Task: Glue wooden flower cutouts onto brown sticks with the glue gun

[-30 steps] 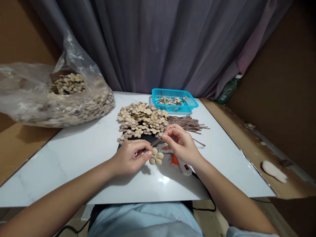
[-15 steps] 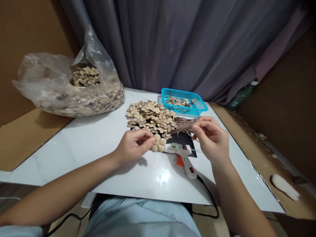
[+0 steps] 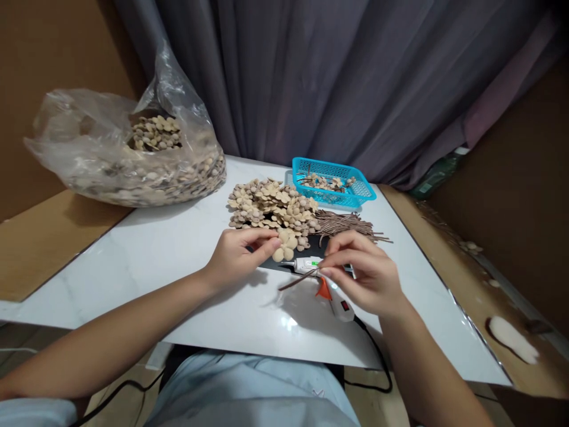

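The white, marble-veined tabletop point(image 3: 222, 323) is spreading across the scene, catching a bright glare near its front edge. Grey-purple curtains point(image 3: 284, 77) are hanging in folds right behind it, and brown panels point(image 3: 515, 154) are closing in both sides. Over the middle of the table, the left hand point(image 3: 242, 252) is pinching a beige five-petalled flower point(image 3: 284, 246) between thumb and fingers, in front of the flower pile point(image 3: 271, 204). The right hand point(image 3: 367, 270) is gripping a thin brown stem point(image 3: 296, 281) — its free end is pointing down and left, clear of the flower. Beneath the hands, a white glue gun point(image 3: 341, 305) is lying with its nozzle over a black mat point(image 3: 317, 245), its black cord point(image 3: 377, 347) trailing off the front edge. Stem bundle point(image 3: 347, 224) is sitting just right of the pile, and a blue basket point(image 3: 328, 197) is standing behind, holding more flowers and stems. Over on the left, a clear plastic bag point(image 3: 106, 172) is bulging with flowers — while a green bottle point(image 3: 438, 176) is leaning at the far right, by the curtain.
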`<act>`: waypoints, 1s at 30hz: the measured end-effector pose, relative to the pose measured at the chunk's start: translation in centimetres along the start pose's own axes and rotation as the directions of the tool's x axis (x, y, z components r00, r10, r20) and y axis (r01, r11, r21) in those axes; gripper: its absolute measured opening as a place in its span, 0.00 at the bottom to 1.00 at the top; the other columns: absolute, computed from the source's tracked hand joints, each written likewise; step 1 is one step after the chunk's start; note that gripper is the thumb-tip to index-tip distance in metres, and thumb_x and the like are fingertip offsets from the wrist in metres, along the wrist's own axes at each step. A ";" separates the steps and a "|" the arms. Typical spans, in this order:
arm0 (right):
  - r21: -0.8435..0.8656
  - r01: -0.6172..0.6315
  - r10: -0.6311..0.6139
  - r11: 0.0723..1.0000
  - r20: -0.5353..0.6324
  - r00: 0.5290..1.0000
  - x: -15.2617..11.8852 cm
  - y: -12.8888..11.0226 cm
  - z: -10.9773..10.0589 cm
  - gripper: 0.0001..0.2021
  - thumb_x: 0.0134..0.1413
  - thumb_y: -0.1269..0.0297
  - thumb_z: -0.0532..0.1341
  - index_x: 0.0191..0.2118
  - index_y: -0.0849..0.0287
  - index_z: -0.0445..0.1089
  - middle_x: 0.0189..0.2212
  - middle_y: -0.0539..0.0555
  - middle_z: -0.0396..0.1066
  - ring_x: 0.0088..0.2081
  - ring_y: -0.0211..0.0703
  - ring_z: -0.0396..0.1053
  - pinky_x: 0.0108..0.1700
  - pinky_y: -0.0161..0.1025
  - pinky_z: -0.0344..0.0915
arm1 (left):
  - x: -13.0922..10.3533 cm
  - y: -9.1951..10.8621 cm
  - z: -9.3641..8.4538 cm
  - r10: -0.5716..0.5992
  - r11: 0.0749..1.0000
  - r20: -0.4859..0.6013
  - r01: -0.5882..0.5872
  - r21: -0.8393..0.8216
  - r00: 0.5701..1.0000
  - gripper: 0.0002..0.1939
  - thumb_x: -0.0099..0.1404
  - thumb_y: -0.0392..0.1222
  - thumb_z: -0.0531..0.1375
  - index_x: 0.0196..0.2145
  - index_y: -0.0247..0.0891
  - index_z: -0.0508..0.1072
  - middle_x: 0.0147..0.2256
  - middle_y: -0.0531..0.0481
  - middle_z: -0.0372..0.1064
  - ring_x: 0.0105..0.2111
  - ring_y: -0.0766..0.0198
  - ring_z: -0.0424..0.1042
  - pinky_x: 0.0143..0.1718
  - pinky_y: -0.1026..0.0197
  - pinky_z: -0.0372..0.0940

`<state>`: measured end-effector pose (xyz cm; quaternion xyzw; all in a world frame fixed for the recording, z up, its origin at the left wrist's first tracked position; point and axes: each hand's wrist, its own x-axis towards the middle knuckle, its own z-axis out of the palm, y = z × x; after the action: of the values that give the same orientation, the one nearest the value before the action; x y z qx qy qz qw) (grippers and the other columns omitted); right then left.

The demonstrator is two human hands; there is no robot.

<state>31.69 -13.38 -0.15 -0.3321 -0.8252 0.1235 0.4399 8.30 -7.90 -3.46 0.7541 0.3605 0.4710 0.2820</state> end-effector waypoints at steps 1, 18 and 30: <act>-0.012 0.021 -0.021 1.000 0.023 1.000 0.0 -0.2 0.5 0.06 0.54 0.73 0.62 0.36 0.56 0.73 0.32 0.54 0.66 0.33 0.41 0.67 0.33 0.39 0.68 | 0.0 0.0 0.0 0.008 1.000 0.009 -0.008 0.020 1.000 0.11 0.61 0.44 0.62 0.36 0.35 0.79 0.29 0.47 0.78 0.25 0.66 0.74 0.26 0.66 0.69; -0.127 0.059 -0.071 0.990 -0.096 0.993 -0.3 -0.7 3.9 0.08 0.55 0.74 0.60 0.39 0.55 0.72 0.31 0.53 0.66 0.27 0.36 0.66 0.27 0.34 0.65 | -0.2 0.5 0.0 0.192 0.977 0.019 -0.193 0.091 0.981 0.09 0.60 0.43 0.63 0.33 0.35 0.79 0.27 0.47 0.78 0.21 0.68 0.72 0.24 0.67 0.66; -0.169 0.073 -0.079 0.983 -0.023 0.997 -0.6 -0.5 3.7 0.06 0.56 0.73 0.59 0.37 0.56 0.72 0.31 0.55 0.66 0.30 0.38 0.67 0.28 0.34 0.65 | -0.1 0.3 0.0 0.243 0.965 0.032 -0.245 0.091 0.970 0.08 0.60 0.41 0.63 0.34 0.36 0.79 0.28 0.48 0.78 0.21 0.68 0.72 0.24 0.68 0.67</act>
<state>28.70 -13.84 -2.41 -0.3382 -0.8380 0.0314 0.4270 8.38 -8.18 -3.26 0.8099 0.2839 0.4770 0.1897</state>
